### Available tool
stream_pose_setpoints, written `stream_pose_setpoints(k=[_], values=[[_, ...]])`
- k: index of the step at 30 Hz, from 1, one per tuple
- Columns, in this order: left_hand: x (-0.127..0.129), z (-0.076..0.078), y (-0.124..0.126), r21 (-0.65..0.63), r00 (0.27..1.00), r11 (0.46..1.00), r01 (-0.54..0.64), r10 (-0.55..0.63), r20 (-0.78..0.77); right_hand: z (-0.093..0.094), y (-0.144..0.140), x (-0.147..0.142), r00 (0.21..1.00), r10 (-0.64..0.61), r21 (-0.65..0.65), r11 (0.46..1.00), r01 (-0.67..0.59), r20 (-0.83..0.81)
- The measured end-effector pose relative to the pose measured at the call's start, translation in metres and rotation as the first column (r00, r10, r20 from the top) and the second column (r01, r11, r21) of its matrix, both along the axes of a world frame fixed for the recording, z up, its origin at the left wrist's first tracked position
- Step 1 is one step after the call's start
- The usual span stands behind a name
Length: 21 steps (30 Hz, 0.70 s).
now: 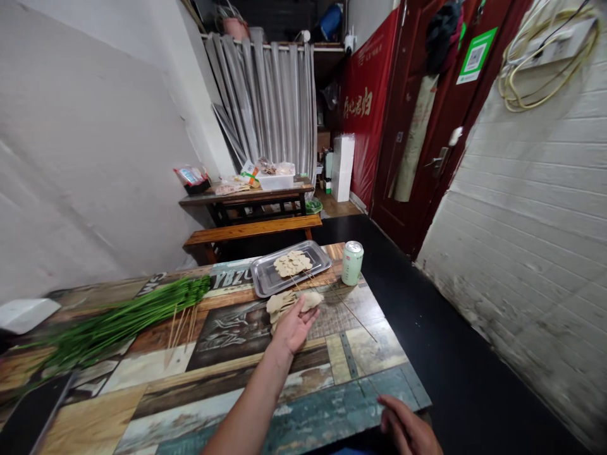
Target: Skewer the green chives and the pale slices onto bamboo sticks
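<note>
My left hand (294, 325) reaches to a pile of pale, flat food slices (281, 304) on the table. A pale slice (312, 299) is held between its thumb and fingers. Low on the right, at the table's front edge, my right hand (408, 426) pinches a thin bamboo skewer (372, 385) that points up and to the left. Just behind the pile, a metal tray (260, 285) bears more pale slices (293, 263) on skewers, whose sticks jut over its near rim. Another skewer (363, 324) lies across the table to the right.
A green drink can (352, 264) stands beside the tray. Long green stalks (128, 319) lie at the left, with several loose skewers (183, 325) near them. Beyond the patterned table (227, 404) are a wooden bench (253, 230) and a second table holding a white tub (276, 181).
</note>
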State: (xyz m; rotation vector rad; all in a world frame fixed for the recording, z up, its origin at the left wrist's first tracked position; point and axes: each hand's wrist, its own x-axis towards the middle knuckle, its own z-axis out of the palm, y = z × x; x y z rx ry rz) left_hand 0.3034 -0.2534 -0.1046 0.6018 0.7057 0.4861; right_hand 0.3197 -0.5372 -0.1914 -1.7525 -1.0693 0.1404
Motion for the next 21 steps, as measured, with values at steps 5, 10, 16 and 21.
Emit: stream_pose_setpoints(k=[5,10,16,21], values=[[0.001,-0.003,-0.010,0.055,0.999,0.998,0.032,-0.030,-0.031,0.006,0.022,-0.009,0.983,-0.179,0.089,0.980,0.177,0.024],[-0.002,-0.007,-0.010,0.103,1.000,0.995,0.017,-0.015,-0.022,0.004,0.029,-0.015,0.980,-0.197,0.099,0.976,0.195,0.004],[0.000,-0.011,-0.008,0.083,0.999,0.996,0.017,-0.013,-0.049,0.019,0.026,-0.004,0.988,-0.108,0.044,0.994,0.103,0.115],[0.001,-0.009,-0.011,0.089,0.998,0.996,0.018,-0.013,-0.054,0.027,0.025,0.001,0.983,-0.034,-0.017,0.999,0.038,0.180]])
